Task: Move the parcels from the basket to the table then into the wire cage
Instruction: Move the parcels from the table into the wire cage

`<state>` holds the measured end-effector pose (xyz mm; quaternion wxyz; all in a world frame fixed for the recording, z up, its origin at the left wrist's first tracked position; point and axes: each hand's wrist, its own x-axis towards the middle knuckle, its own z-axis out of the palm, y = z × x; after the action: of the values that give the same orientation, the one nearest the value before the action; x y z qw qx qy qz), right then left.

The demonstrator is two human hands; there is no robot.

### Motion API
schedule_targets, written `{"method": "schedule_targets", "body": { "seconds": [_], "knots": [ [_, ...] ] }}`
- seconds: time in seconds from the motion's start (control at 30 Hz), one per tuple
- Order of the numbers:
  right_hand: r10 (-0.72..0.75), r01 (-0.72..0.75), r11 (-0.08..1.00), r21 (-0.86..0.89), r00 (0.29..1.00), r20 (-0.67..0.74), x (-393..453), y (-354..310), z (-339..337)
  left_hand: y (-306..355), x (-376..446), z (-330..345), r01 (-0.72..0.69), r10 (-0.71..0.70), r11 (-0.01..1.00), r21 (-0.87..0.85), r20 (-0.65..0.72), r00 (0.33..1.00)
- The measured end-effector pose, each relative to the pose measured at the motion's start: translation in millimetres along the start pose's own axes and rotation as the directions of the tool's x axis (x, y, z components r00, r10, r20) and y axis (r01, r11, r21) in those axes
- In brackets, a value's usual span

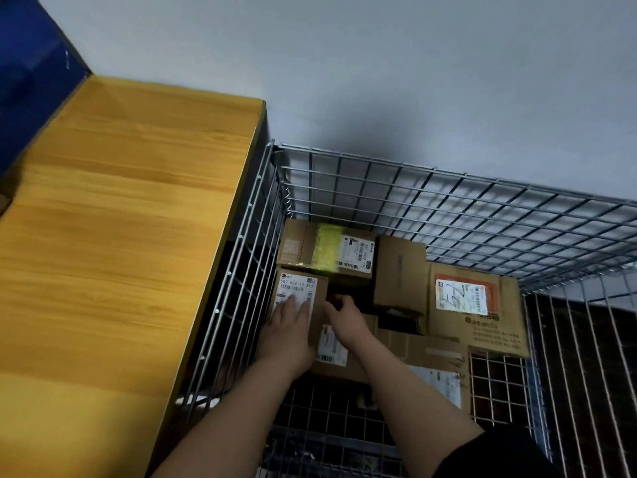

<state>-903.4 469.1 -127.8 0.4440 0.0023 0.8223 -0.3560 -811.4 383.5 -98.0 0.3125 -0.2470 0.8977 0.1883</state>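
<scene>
Brown cardboard parcels packed on the floor of a silver wire cage (448, 201) beside a yellow wooden table (131, 208). Small labelled box (303, 294) at the left wall, upright on a flatter carton (339, 357); yellow-taped box (327, 251) behind; orange-labelled carton (479, 305) tilted at right; plain box (400, 274) between.

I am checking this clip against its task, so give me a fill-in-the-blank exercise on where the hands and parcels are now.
1. Both hands reach into the wire ____.
2. The left hand lies flat on the parcel's white ____.
3. The box with the yellow-green tape sits against the cage's ____ wall.
4. The wooden table stands on the cage's ____ side.

Missing words: cage; label; far; left
</scene>
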Motion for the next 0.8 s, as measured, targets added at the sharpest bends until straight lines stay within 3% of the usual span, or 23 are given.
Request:
{"method": "schedule_targets", "body": {
  "seconds": [0.2, 0.4, 0.6, 0.8],
  "knots": [
    [-0.131, 0.105, 0.952, -0.289, 0.989, -0.072, -74.3, -40.9, -49.0, 24.9, -51.1, -70.2, 0.045, -0.035, 0.997, 0.058, -0.155, 0.987],
    [-0.317, 0.209, 0.79, -0.576, 0.944, -0.091, -159.4, -92.3, -90.9, 37.8, -114.8, -144.3, 0.121, -0.075, 0.986, 0.113, -0.35, 0.934],
    [-0.588, 0.364, 0.59, -0.72, 0.806, -0.074, -259.7, -167.4, -128.3, 45.4, -214.4, -220.9, 0.179, -0.083, 0.976, 0.121, -0.555, 0.827],
    [-0.728, 0.468, 0.479, -0.743, 0.684, -0.039, -341.1, -205.9, -146.2, 47.0, -305.1, -255.0, 0.255, -0.173, 0.966, 0.037, -0.643, 0.746]
  ]
}}
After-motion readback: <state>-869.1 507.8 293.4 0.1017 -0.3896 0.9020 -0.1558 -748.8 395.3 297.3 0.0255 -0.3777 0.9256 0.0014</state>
